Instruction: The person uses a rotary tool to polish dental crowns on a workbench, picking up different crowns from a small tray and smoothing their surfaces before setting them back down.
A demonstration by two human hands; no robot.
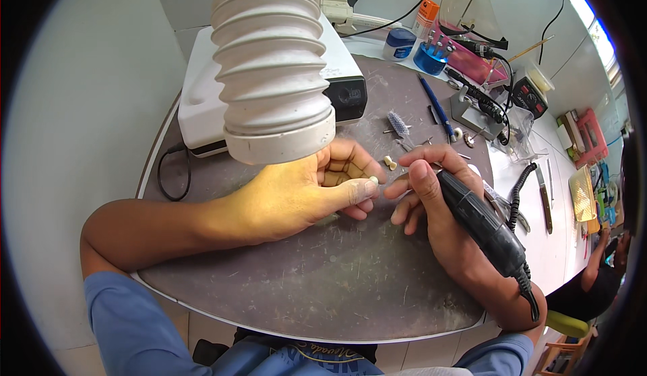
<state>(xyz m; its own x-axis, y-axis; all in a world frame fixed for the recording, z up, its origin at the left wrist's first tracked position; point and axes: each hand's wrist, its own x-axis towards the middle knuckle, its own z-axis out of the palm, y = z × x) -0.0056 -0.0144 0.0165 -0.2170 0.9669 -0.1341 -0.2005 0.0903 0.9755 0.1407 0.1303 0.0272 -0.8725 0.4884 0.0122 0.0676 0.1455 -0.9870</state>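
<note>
My left hand [303, 200] is closed under the ribbed white suction hose [269, 72], pinching a small pale piece [373, 180] at the tip of its thumb. Facing it, my right hand [441, 221] grips a black rotary handpiece [478, 221] with a coiled cord; its working tip points toward the pale piece, and I cannot tell if they touch. Small cream pieces [389, 162] lie on the grey mat [303, 281] just beyond my fingers, with a bristled brush [397, 124] farther back. Metal pliers [515, 217] lie partly behind my right hand.
A white machine [197, 82] stands behind the hose. A blue pen-like tool [435, 106], blue jar [429, 61], pink bin [475, 62] and tool stand [475, 109] line the back. A knife [544, 200] lies on the right bench; another person [593, 288] sits beyond.
</note>
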